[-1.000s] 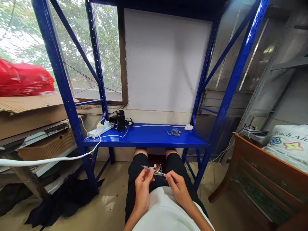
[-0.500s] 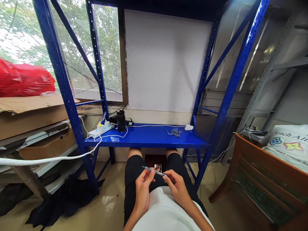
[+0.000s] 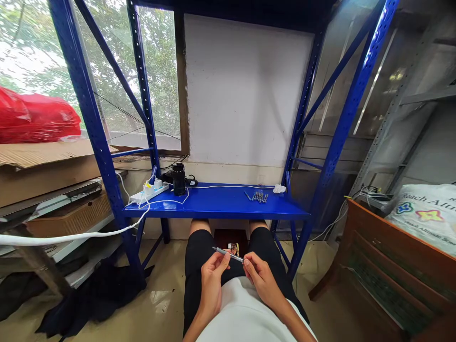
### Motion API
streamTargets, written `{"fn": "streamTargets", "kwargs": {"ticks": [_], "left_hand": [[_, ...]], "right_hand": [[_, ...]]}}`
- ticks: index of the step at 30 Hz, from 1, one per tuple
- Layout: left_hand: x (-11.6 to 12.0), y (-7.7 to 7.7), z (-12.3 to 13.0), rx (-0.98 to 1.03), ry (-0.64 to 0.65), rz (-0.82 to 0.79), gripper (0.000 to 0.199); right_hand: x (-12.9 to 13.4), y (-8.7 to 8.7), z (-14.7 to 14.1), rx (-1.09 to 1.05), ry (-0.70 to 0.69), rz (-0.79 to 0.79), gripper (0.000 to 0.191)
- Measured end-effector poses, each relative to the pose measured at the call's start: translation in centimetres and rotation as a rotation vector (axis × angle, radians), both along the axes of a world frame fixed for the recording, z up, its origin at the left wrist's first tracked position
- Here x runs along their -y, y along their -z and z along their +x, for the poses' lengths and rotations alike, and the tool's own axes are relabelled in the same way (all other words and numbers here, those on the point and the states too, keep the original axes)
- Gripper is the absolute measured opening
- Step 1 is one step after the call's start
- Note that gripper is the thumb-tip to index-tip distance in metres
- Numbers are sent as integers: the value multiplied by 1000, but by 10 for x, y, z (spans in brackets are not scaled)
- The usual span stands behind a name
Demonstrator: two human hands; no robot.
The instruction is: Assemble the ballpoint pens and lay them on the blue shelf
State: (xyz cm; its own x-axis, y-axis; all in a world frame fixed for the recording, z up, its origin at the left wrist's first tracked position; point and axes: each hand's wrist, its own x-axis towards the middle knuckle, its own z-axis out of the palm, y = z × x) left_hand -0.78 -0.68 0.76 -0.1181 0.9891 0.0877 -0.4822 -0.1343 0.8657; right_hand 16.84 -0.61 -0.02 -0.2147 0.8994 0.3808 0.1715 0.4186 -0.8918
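Note:
A slim grey pen (image 3: 235, 257) lies slantwise between my two hands, just above my lap. My left hand (image 3: 213, 275) pinches its barrel between thumb and fingers, and the dark end sticks out past them to the upper left. At the other end, the fingertips of my right hand (image 3: 260, 273) are closed on the pen. Beyond my knees, on the blue shelf, a row of several small pen-like pieces (image 3: 260, 196) lies at the right, with one bluish pen (image 3: 247, 195) slightly apart on their left.
The blue shelf (image 3: 213, 204) spans in front of me. It bears a black bottle (image 3: 178, 179), a white power strip (image 3: 149, 193) with cables, and crumpled white tissue (image 3: 280, 188). A wooden chair (image 3: 384, 251) stands at my right; cardboard (image 3: 50, 166) is stacked at my left.
Both hands keep their pinch on the pen, which has barely shifted. My right knee has moved slightly outward. Nothing on the shelf has moved.

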Motion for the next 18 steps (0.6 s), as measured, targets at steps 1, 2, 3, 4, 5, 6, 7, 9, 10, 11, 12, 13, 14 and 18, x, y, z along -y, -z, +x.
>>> {"fn": "streamTargets", "kwargs": {"ticks": [1,2,3,4,5,6,7,9,10,11,12,13,14,18], "left_hand": [[0,0,0,-6,4,1,40],[0,1,0,-13,6,0,40],[-1,1,1,-20,8,-1,41],[-1,2,1,-30,12,-1,42],[-2,2,2,-40,18,0,43],[-2,3,2,-52,23,4,44],[-2,3,3,-65,28,9,45],[-1,3,3,-92,30,17,47],[-1,3,3,-104,26,22,47],[0,2,3,-118,19,33,47],[1,0,3,-136,14,54,46],[2,-1,3,-162,10,87,44],[3,-2,3,-194,8,129,41],[6,-4,4,-324,-4,268,30]], "right_hand": [[-1,0,-1,-41,1,-18,39],[-2,1,-2,-97,5,-42,39],[-3,1,-3,-163,11,-70,40],[-5,0,-3,-232,17,-101,41],[-6,0,-3,-296,23,-132,42],[-7,0,-3,-347,27,-158,44],[-8,-1,-3,-382,30,-176,45],[-8,-1,-2,-422,33,-192,45],[-9,-1,-1,-439,29,-198,44],[-9,0,-1,-460,21,-208,43],[-9,0,-1,-489,10,-224,43],[-10,1,-1,-523,-2,-245,42],[-10,1,-2,-562,-14,-269,42],[-11,-2,-4,-699,-53,-374,45]]}}
